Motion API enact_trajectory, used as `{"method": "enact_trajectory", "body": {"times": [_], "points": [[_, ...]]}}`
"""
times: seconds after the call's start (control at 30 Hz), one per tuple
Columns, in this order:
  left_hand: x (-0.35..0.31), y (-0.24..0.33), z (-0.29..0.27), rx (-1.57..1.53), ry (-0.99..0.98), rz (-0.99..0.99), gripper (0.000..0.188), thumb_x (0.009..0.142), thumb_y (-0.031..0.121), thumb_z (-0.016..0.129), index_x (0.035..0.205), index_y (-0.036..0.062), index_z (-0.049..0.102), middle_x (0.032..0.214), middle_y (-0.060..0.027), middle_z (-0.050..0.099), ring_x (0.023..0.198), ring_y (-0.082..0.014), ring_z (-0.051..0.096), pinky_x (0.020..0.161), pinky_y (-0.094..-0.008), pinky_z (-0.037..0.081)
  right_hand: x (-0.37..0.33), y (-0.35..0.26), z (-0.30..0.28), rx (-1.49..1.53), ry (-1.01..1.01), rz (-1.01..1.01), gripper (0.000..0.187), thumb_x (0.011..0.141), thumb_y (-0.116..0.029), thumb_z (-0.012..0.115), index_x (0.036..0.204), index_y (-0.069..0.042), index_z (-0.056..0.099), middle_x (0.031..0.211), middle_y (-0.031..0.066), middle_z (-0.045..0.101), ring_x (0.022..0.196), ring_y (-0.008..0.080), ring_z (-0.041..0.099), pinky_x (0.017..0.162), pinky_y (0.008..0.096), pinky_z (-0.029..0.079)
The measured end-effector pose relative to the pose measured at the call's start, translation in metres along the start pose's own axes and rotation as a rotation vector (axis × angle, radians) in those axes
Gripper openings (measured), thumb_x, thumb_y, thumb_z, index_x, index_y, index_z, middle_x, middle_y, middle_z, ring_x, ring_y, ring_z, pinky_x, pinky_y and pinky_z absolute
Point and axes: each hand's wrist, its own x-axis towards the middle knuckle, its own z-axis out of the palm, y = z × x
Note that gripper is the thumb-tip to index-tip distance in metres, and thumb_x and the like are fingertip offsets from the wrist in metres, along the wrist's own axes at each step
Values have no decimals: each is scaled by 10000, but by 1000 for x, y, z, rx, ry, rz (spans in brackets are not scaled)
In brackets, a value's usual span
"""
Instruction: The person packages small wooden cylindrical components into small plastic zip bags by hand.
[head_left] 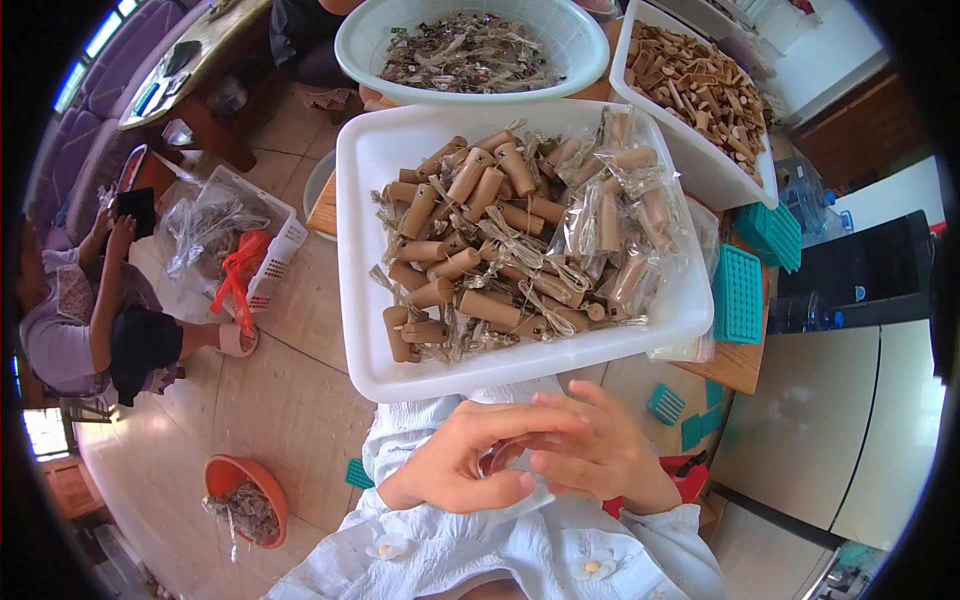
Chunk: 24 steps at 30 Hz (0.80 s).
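Observation:
My left hand (pixel 470 455) and my right hand (pixel 603 450) meet above my lap, just in front of the near rim of a white plastic tray (pixel 375 375). The left fingers are bent but apart from the thumb, and I make out nothing held in them. The right fingers are spread, slightly blurred, and overlap the left fingertips. Inside the tray lies a heap of tan cylinders (pixel 490 305) with bundles of pale cord (pixel 540 265). On its right side several cylinders are packed in clear plastic bags (pixel 600 215).
Behind the tray stands a pale basin (pixel 350 45) of small mixed pieces. A white bin (pixel 690 150) of wooden pieces is at back right, near teal racks (pixel 740 290). An orange bucket (pixel 280 490) and white basket (pixel 285 255) stand left, where another person (pixel 75 320) sits.

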Motion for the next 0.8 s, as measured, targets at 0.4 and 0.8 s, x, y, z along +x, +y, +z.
{"method": "enact_trajectory", "body": {"times": [0.4, 0.8], "points": [[-7, 8, 3, 625, 332, 205, 364, 695, -87, 518, 1041, 18, 559, 832, -80, 593, 571, -146, 506, 524, -244, 411, 28, 0, 0, 51, 383, -154, 248, 669, -17, 632, 906, 11, 566, 931, 123, 601, 853, 239, 593, 694, 321, 496], [-35, 23, -9, 448, 286, 229, 76, 746, -34, 554, 768, 27, 514, 813, -65, 648, 618, -180, 588, 557, -256, 461, 104, 39, 15, -354, -321, 511, 281, 661, -184, 657, 882, -46, 548, 795, 92, 584, 771, 283, 563, 651, 373, 447]]}}
